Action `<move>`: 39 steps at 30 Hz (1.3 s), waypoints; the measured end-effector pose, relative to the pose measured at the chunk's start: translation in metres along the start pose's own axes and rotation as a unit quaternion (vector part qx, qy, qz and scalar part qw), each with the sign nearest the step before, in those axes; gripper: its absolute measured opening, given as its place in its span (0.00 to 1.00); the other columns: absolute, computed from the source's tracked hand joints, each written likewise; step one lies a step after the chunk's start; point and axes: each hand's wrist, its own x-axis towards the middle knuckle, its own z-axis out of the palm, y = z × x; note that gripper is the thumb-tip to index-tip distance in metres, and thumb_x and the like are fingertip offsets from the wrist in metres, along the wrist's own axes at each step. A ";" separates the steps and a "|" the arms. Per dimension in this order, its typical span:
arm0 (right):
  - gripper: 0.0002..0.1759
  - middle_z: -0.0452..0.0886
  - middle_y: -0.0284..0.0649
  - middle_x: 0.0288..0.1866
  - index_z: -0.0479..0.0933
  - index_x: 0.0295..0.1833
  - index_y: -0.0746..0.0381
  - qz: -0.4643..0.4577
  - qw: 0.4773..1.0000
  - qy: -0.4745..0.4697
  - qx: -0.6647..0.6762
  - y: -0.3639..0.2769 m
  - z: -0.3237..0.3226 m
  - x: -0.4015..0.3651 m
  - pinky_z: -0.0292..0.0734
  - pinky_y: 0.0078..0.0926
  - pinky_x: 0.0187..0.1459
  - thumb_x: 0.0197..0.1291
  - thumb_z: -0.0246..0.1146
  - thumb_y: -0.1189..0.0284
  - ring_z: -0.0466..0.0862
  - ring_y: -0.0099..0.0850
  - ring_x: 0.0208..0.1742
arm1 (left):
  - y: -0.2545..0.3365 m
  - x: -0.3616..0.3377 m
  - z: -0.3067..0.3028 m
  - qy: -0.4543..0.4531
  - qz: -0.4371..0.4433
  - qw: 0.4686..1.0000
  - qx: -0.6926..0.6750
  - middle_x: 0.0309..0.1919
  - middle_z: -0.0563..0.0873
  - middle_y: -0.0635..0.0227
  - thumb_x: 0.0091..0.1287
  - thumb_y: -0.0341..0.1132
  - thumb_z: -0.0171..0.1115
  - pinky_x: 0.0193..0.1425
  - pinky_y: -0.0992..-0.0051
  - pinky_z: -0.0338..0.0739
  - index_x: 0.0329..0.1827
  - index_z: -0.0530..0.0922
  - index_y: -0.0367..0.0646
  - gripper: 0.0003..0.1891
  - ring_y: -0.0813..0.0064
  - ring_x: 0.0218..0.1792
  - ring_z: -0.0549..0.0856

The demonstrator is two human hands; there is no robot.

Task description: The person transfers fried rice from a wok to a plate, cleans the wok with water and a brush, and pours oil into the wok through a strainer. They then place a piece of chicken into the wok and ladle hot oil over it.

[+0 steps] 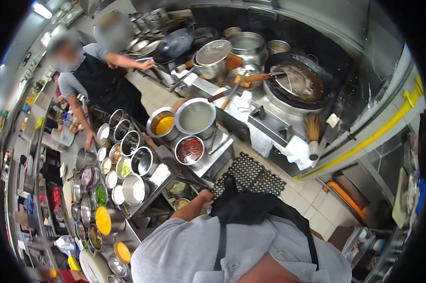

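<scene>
My left hand hangs low beside my black apron, at the end of a bent forearm. Its fingers are small in view and partly turned away, so I cannot tell whether they are closed. Just left of it, on a lower shelf, are a bowl and some pale green leaves. Ahead of the hand, a pot of red sauce stands on the steel counter, near a pot of yellow liquid and a larger pot of cloudy liquid. My right hand is out of view.
A wok holding a strainer sits on the range ahead. A bamboo brush and white cloths lie along its front. Ingredient containers crowd the left counter, where a co-worker stands. A perforated black mat covers the floor.
</scene>
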 end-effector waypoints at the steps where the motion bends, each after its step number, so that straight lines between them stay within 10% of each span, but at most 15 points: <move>1: 0.12 0.77 0.41 0.20 0.75 0.22 0.60 -0.028 1.000 0.007 -0.009 -0.012 -0.004 0.003 0.72 0.33 0.20 0.53 0.61 0.66 0.76 0.33 0.19 | 0.018 -0.006 -0.024 0.032 -0.008 0.998 -0.051 0.29 0.85 0.59 0.55 0.45 0.61 0.37 0.71 0.78 0.36 0.84 0.42 0.16 0.69 0.28 0.85; 4: 0.12 0.78 0.42 0.21 0.76 0.22 0.61 -0.152 0.987 0.047 -0.025 -0.110 -0.062 -0.022 0.73 0.34 0.20 0.53 0.62 0.65 0.78 0.35 0.18 | 0.039 0.000 -0.047 0.087 -0.095 0.973 -0.192 0.41 0.84 0.52 0.52 0.46 0.60 0.50 0.64 0.75 0.47 0.81 0.43 0.22 0.57 0.44 0.83; 5: 0.11 0.82 0.44 0.27 0.79 0.26 0.58 0.066 0.995 -0.076 0.014 -0.122 -0.053 0.029 0.76 0.35 0.29 0.54 0.59 0.64 0.82 0.38 0.26 | 0.039 0.004 -0.050 0.083 -0.090 0.974 -0.193 0.41 0.84 0.52 0.52 0.46 0.60 0.50 0.64 0.75 0.47 0.81 0.43 0.22 0.57 0.44 0.83; 6: 0.10 0.81 0.42 0.25 0.78 0.28 0.58 -0.182 0.956 -0.069 -0.220 -0.126 -0.051 0.069 0.77 0.34 0.29 0.56 0.57 0.65 0.82 0.37 0.26 | 0.035 0.008 -0.046 0.107 -0.078 0.966 -0.223 0.41 0.83 0.51 0.53 0.48 0.61 0.51 0.64 0.75 0.45 0.81 0.41 0.23 0.56 0.44 0.83; 7: 0.12 0.78 0.39 0.21 0.77 0.30 0.61 -0.290 0.946 0.054 -0.133 -0.173 -0.074 0.054 0.75 0.30 0.22 0.57 0.57 0.65 0.80 0.31 0.22 | 0.027 0.015 -0.039 0.129 -0.067 0.956 -0.253 0.42 0.83 0.50 0.53 0.50 0.61 0.51 0.65 0.75 0.44 0.81 0.39 0.24 0.55 0.45 0.82; 8: 0.13 0.74 0.38 0.20 0.75 0.29 0.64 -0.194 0.973 -0.077 0.103 -0.219 -0.089 0.071 0.71 0.27 0.17 0.57 0.59 0.64 0.77 0.28 0.19 | 0.016 0.023 -0.032 0.103 -0.066 0.955 -0.271 0.43 0.82 0.49 0.53 0.51 0.61 0.53 0.65 0.74 0.44 0.81 0.38 0.25 0.54 0.47 0.81; 10: 0.23 0.78 0.37 0.26 0.70 0.58 0.65 -0.037 0.917 -0.097 0.385 -0.322 -0.121 0.071 0.70 0.22 0.20 0.56 0.62 0.69 0.76 0.22 0.22 | 0.009 0.020 -0.040 0.078 -0.065 0.962 -0.254 0.43 0.82 0.49 0.53 0.51 0.62 0.53 0.65 0.74 0.43 0.81 0.37 0.25 0.54 0.47 0.81; 15: 0.36 0.68 0.52 0.59 0.58 0.66 0.69 -0.064 0.773 -0.135 0.617 -0.507 -0.181 0.110 0.75 0.30 0.46 0.57 0.64 0.63 0.76 0.39 0.52 | -0.013 0.019 -0.093 0.106 -0.124 0.914 -0.371 0.33 0.85 0.54 0.53 0.47 0.62 0.46 0.69 0.76 0.37 0.83 0.38 0.20 0.61 0.38 0.84; 19: 0.45 0.56 0.57 0.67 0.52 0.69 0.64 0.076 0.789 -0.058 0.607 -0.600 -0.214 0.158 0.64 0.47 0.61 0.54 0.64 0.53 0.65 0.50 0.64 | -0.057 0.056 -0.150 0.120 -0.123 0.880 -0.444 0.25 0.84 0.60 0.55 0.43 0.61 0.33 0.71 0.77 0.33 0.82 0.35 0.17 0.70 0.25 0.83; 27: 0.44 0.56 0.53 0.69 0.55 0.69 0.61 0.102 0.799 -0.038 0.591 -0.620 -0.202 0.219 0.59 0.47 0.62 0.52 0.64 0.53 0.64 0.48 0.64 | -0.086 0.111 -0.343 0.287 0.030 0.724 -0.626 0.26 0.81 0.62 0.64 0.45 0.59 0.27 0.77 0.72 0.38 0.76 0.31 0.20 0.76 0.25 0.78; 31: 0.29 0.71 0.44 0.48 0.67 0.56 0.59 0.059 0.641 -0.051 0.764 -0.607 -0.217 0.279 0.66 0.41 0.57 0.52 0.65 0.58 0.72 0.38 0.52 | -0.060 0.139 -0.413 0.444 0.098 0.801 -0.390 0.28 0.80 0.66 0.66 0.45 0.55 0.28 0.73 0.73 0.43 0.77 0.33 0.19 0.74 0.27 0.78; 37: 0.19 0.75 0.41 0.31 0.72 0.41 0.64 0.036 0.662 -0.001 0.749 -0.636 -0.306 0.270 0.77 0.34 0.33 0.52 0.65 0.60 0.78 0.34 0.30 | -0.003 0.175 -0.473 0.185 0.088 0.884 -0.421 0.35 0.82 0.59 0.66 0.48 0.53 0.34 0.70 0.77 0.46 0.77 0.36 0.21 0.67 0.33 0.82; 39: 0.16 0.74 0.39 0.20 0.73 0.34 0.66 0.034 0.852 0.278 0.443 -0.653 -0.329 0.251 0.70 0.32 0.21 0.51 0.66 0.64 0.72 0.30 0.17 | 0.013 0.188 -0.478 -0.089 0.038 0.759 -0.643 0.35 0.82 0.60 0.66 0.47 0.52 0.30 0.72 0.77 0.40 0.76 0.41 0.17 0.68 0.27 0.80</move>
